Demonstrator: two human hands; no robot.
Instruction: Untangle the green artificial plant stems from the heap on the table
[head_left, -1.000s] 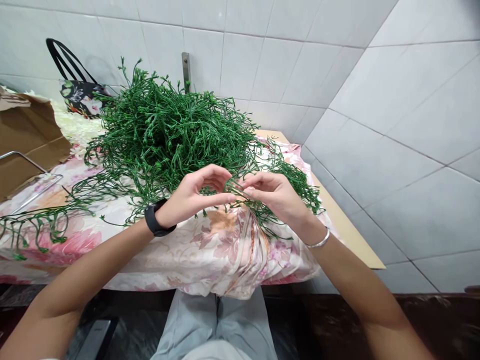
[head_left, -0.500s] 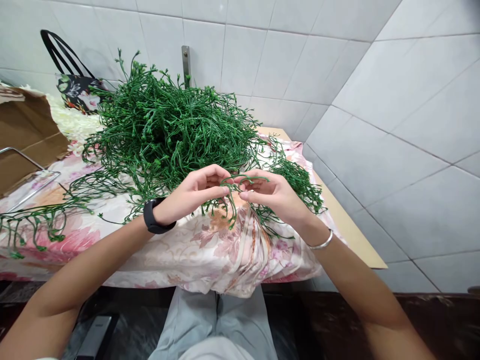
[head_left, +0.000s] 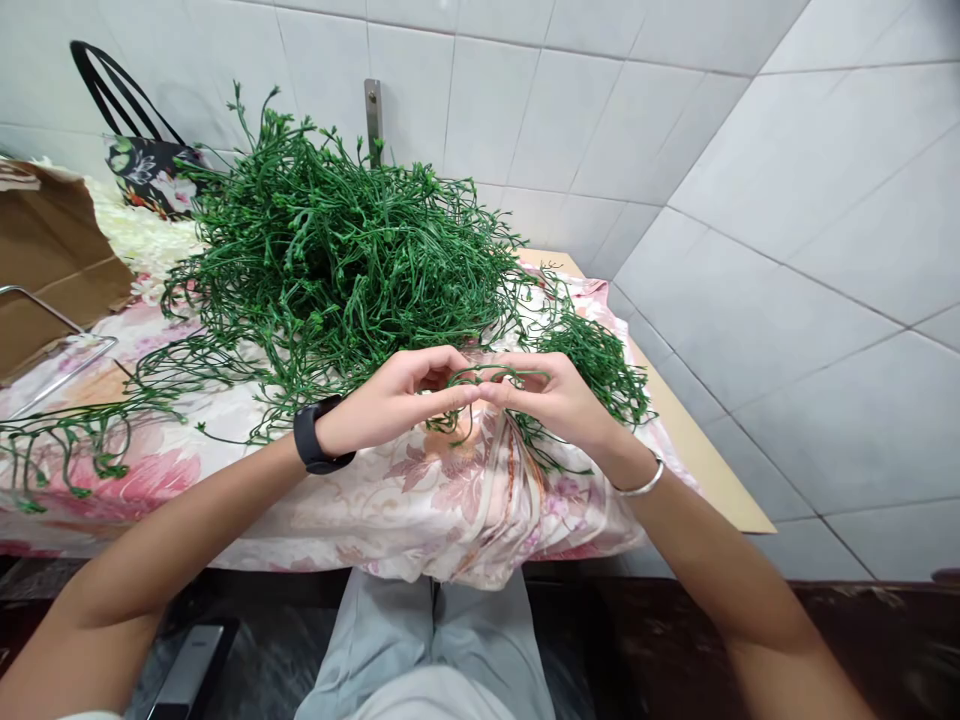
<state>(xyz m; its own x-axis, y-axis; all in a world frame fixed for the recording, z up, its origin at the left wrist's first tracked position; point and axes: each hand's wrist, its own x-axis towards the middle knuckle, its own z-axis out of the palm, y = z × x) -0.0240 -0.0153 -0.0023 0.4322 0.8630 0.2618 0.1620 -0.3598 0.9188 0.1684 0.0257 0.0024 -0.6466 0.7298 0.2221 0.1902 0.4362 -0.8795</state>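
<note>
My left hand (head_left: 416, 388) and my right hand (head_left: 536, 390) meet over the front of the table, thumb tips close together. Between them they pinch a thin green artificial stem (head_left: 491, 368); its thin branches hang below the fingers. Both hands are closed on it, though the fingertips partly hide where it is gripped. Just behind my hands rises a large heap of green artificial stems (head_left: 360, 250). Beside my right hand lies a smaller bunch of the same stems (head_left: 600, 360).
A floral cloth (head_left: 360, 510) covers the table. At left are a brown cardboard box (head_left: 52, 250), a metal wire frame (head_left: 82, 350), white flowers (head_left: 142, 235) and a flowered black bag (head_left: 154, 175). Tiled walls (head_left: 795, 250) close off the back and right.
My thumbs have come closer together on the stem, and both hands sit slightly lower. The view has tilted a little; the heap lies as before.
</note>
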